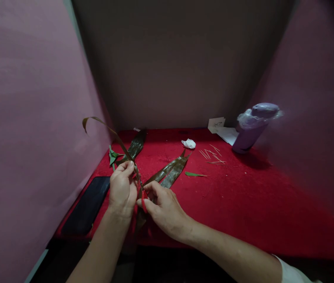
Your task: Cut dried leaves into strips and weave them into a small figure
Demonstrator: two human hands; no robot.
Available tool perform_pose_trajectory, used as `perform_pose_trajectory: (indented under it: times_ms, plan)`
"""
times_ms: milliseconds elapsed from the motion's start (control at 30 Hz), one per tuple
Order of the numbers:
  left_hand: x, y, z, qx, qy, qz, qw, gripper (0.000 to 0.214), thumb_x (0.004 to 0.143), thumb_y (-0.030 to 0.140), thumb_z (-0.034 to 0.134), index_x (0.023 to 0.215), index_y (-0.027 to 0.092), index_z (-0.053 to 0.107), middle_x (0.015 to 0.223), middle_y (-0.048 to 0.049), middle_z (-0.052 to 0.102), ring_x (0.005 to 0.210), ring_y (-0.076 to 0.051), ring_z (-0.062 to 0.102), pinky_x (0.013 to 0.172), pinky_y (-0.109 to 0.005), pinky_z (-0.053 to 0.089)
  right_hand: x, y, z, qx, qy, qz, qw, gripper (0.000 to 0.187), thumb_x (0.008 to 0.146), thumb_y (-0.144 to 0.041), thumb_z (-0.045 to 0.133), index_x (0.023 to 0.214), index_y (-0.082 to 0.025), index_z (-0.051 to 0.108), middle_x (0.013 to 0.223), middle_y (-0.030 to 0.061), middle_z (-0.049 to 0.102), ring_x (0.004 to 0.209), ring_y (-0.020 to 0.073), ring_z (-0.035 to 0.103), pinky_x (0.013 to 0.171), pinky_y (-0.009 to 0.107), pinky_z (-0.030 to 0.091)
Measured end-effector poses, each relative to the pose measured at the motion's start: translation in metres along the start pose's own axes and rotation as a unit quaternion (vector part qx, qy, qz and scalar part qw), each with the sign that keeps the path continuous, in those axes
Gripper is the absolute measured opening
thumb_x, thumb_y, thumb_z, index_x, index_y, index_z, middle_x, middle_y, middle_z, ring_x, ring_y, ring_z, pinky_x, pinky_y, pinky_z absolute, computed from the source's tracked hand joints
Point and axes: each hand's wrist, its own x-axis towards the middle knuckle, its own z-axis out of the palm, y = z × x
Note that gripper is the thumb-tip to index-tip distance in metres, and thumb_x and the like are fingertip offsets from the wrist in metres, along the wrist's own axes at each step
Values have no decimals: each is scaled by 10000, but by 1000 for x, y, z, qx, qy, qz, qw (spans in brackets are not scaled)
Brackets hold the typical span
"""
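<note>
While the left hand (122, 189) pinches a long brown leaf (122, 146) between thumb and fingers, the right hand (167, 208) holds a pair of scissors by the red handles (143, 199). The left grip is closed tight on the leaf near its middle. The leaf sticks up and away to the far left, and its thin tip bends down. The right fingers are curled around the handles, and the scissors point at the left hand. I cannot tell how wide the blades are, because they are too small and dark. Both hands are close together, over the near left part of the red cloth (243, 204).

Just past the right hand lie two dark leaves (172, 175), side by side. A small green leaf (194, 174) is to the right of them. Farther back are a crumpled white paper (189, 143) and some thin sticks (211, 153). At the far right stands a purple tub (249, 135) with clear plastic (246, 119) around its top, next to white cards (228, 135). A wide dark leaf (137, 144) and a green piece (113, 156) lie at the far left. A black phone (86, 205) is near, left of the left hand.
</note>
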Motion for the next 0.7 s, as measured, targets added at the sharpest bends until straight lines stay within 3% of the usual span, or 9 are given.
perform_pose_trajectory:
  times_ms: [700]
  plan:
    - [0, 0, -3, 32, -33, -16, 999, 137, 541, 109, 689, 643, 123, 600, 560, 27, 561, 479, -67, 486, 477, -179, 375, 2, 1, -4, -3, 18, 6, 1000, 147, 787, -266, 598, 921, -218, 564, 741, -20, 609, 648, 115, 509, 575, 224, 329]
